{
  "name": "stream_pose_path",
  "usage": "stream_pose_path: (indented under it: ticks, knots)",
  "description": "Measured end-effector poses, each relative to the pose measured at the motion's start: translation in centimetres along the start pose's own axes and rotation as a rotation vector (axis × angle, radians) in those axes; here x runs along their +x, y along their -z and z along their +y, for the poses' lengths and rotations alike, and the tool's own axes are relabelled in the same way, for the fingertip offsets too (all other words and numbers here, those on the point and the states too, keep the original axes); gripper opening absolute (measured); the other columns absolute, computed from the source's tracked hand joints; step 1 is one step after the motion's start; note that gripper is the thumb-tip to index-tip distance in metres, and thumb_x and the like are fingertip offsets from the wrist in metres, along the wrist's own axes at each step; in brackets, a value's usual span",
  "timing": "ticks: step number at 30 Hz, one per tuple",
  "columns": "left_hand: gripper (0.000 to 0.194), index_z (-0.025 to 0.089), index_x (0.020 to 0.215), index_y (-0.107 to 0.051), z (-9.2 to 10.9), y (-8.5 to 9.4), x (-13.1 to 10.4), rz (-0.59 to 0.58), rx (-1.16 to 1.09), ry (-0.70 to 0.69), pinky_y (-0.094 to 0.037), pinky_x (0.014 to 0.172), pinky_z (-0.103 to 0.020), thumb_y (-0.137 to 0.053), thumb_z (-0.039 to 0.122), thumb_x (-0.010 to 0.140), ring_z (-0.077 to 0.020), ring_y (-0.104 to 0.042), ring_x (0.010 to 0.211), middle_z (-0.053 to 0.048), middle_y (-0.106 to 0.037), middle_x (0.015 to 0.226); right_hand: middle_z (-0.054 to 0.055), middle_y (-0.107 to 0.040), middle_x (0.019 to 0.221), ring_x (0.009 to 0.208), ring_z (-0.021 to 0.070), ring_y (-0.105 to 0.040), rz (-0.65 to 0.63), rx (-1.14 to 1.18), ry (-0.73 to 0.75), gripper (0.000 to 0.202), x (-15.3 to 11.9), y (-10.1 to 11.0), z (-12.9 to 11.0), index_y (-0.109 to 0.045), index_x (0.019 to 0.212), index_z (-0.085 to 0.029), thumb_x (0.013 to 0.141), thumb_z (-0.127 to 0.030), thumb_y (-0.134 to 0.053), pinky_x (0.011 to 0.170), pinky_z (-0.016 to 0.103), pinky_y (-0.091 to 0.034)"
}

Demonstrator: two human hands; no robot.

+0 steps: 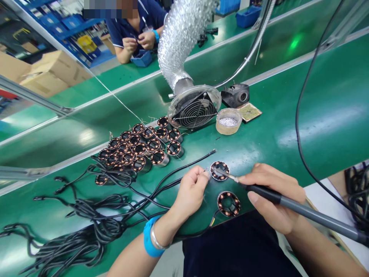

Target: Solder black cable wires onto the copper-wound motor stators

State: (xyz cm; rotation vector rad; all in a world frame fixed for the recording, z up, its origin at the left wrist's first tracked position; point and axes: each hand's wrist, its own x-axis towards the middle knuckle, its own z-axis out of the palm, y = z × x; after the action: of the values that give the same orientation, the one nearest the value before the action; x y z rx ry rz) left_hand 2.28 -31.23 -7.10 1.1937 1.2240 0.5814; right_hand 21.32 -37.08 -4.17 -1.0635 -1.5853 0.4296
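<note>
My right hand is wrapped round a soldering iron with a black and grey handle. Its metal tip reaches the top of a small ring-shaped stator with copper coils. Beside that stator's left edge, my left hand pinches something thin, perhaps a fine wire; blur hides exactly what. Nearer my body lies a second copper-coil stator, with a black cable showing coloured wire ends at its left side. A blue band and a metal bangle circle my left wrist.
Many stators stand grouped at left-centre. Black cables sprawl across the left. A fume fan on a silver duct stands ahead, beside a round solder tub, a sponge tray and a black holder. A person works opposite.
</note>
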Motion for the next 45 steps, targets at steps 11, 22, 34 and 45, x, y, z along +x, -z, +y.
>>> stream_pose_path:
  ticks: [11,22,34,45]
  knots:
    - [0.028,0.02,0.068,-0.04,-0.3,0.1,-0.1,-0.019,-0.012,-0.019,-0.02,0.046,-0.021,-0.051,0.038,0.087,-0.0049,-0.021,0.044,0.01,-0.029,0.054,0.004,-0.071,0.089,0.073,0.019,-0.062,0.217,-0.233,0.08,0.027,0.7,0.0,3.8,-0.07,0.108,-0.024,0.083,-0.016,-0.065,0.066,0.034,-0.052]
    - [0.027,0.02,0.067,-0.041,-0.2,-0.1,-0.1,-0.008,-0.031,-0.017,-0.021,0.046,-0.02,-0.052,0.037,0.085,-0.0052,-0.023,0.044,0.01,-0.03,0.052,0.001,-0.073,0.087,0.067,0.0149,-0.069,0.163,-0.329,-0.132,0.025,0.6,-0.5,7.1,-0.063,0.12,-0.025,0.096,-0.023,-0.056,0.068,0.029,-0.058]
    - [0.029,0.02,0.069,-0.045,0.1,0.0,0.1,-0.011,-0.082,-0.008,-0.018,0.045,-0.02,-0.056,0.041,0.084,-0.005,-0.019,0.043,0.011,-0.028,0.051,0.001,-0.067,0.085,0.076,0.0178,-0.058,-0.159,-0.106,0.115,0.027,1.2,-3.7,4.5,-0.058,0.105,-0.022,0.082,-0.01,-0.064,0.071,0.033,-0.05]
    - [0.026,0.014,0.077,-0.061,1.4,2.0,0.7,-0.126,-0.012,-0.073,-0.034,0.055,-0.02,-0.072,0.037,0.075,-0.0079,-0.041,0.056,0.004,-0.053,0.062,0.001,-0.064,0.079,0.071,0.0172,-0.055,-0.167,-0.077,0.134,0.022,1.0,-4.1,5.1,-0.057,0.103,-0.022,0.087,-0.007,-0.054,0.067,0.032,-0.047]
